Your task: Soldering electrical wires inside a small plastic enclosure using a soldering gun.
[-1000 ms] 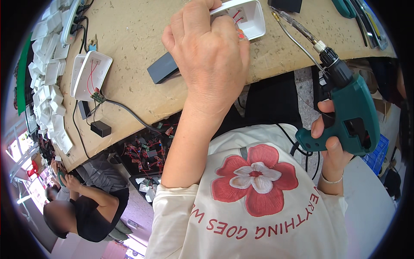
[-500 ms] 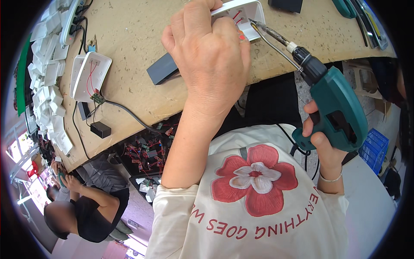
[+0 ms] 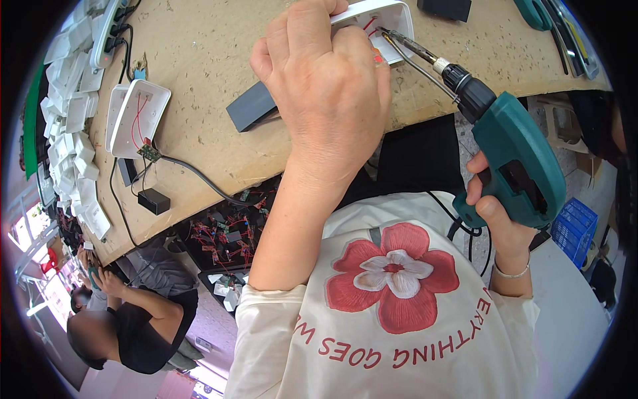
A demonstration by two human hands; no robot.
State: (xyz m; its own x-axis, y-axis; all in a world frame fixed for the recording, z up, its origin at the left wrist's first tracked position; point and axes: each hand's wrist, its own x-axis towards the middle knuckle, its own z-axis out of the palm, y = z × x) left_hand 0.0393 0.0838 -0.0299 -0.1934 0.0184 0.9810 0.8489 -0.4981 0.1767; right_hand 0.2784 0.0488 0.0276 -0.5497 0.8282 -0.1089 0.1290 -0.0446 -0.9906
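Note:
My left hand (image 3: 325,83) is closed on a white plastic housing (image 3: 403,18) at the top of the view; the back of the hand hides much of it. Inside show short red wires (image 3: 369,24) and a bit of something orange-red by the fingers. In my right hand (image 3: 497,209) is a green soldering gun (image 3: 522,149), gripped by its handle. Its metal tip points left into the housing, close to the wires; whether it touches cannot be made out. A dark grey block (image 3: 251,106) lies beside my left wrist.
Another white housing (image 3: 147,113), with red wires and a green circuit board (image 3: 149,152), stands at left near a small black box (image 3: 154,201). White shells (image 3: 80,153) pile along the left edge. Below the table, a dark tray holds wired boards (image 3: 222,233). A co-worker (image 3: 143,319) sits lower left.
The soldering gun has shifted slightly up and left, its tip further inside the housing. My left hand and the housing have moved a little to the right.

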